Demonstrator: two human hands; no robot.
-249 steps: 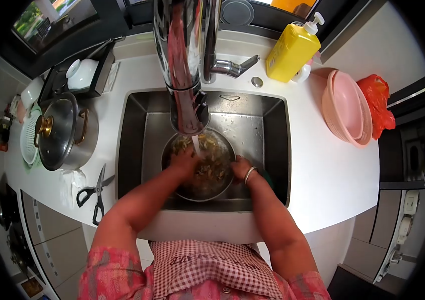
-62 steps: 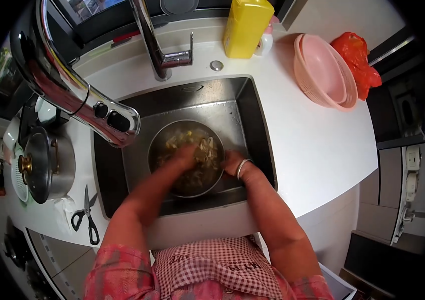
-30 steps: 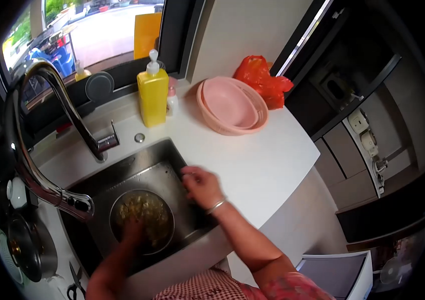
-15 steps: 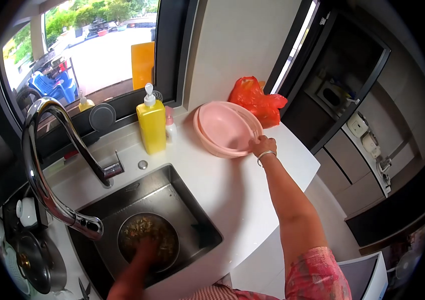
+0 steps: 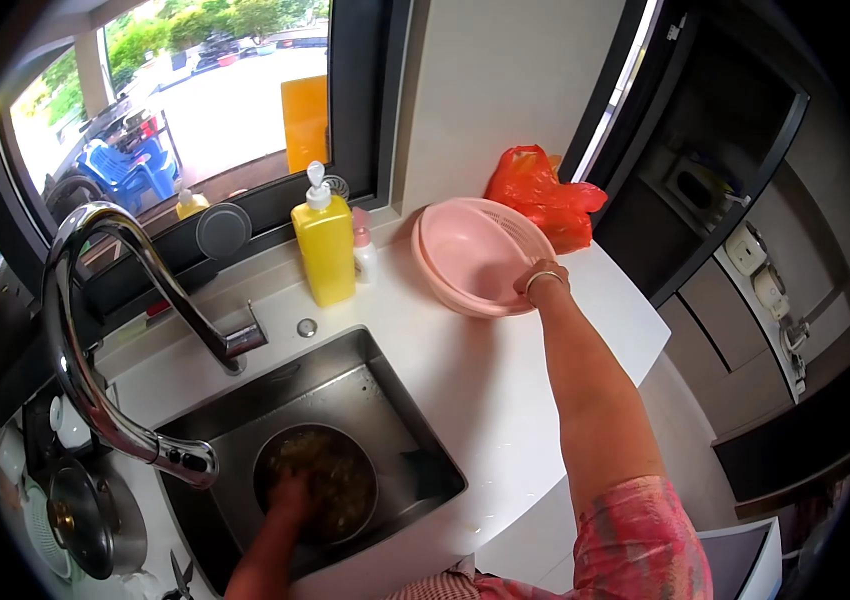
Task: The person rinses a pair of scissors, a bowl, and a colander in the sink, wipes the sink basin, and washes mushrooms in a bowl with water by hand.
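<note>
My right hand (image 5: 543, 282) is closed on the near right rim of the pink plastic basin (image 5: 465, 250). It is nested with a pink slotted colander (image 5: 517, 228) on the white counter; which of the two rims my fingers hold is hard to tell. In the sink (image 5: 400, 450) sits a round metal bowl (image 5: 373, 470) with murky water and small brownish-green pieces of food (image 5: 340, 485). My left hand (image 5: 290, 492) reaches into this bowl at its left side, fingers blurred and partly hidden in the contents.
A chrome faucet (image 5: 110, 400) arches over the sink's left side. Behind the sink stand a yellow pump bottle (image 5: 325, 250) and a small white-and-pink one (image 5: 365, 262). A red plastic bag (image 5: 550, 205) lies behind the basin. A lidded pot (image 5: 95, 520) and scissors (image 5: 181, 575) are at the left.
My left hand has shifted toward the bowl's left side, stirring the contents. My right hand has stayed at the basin's rim, its wrist turned slightly. The whole view has shifted a little.
</note>
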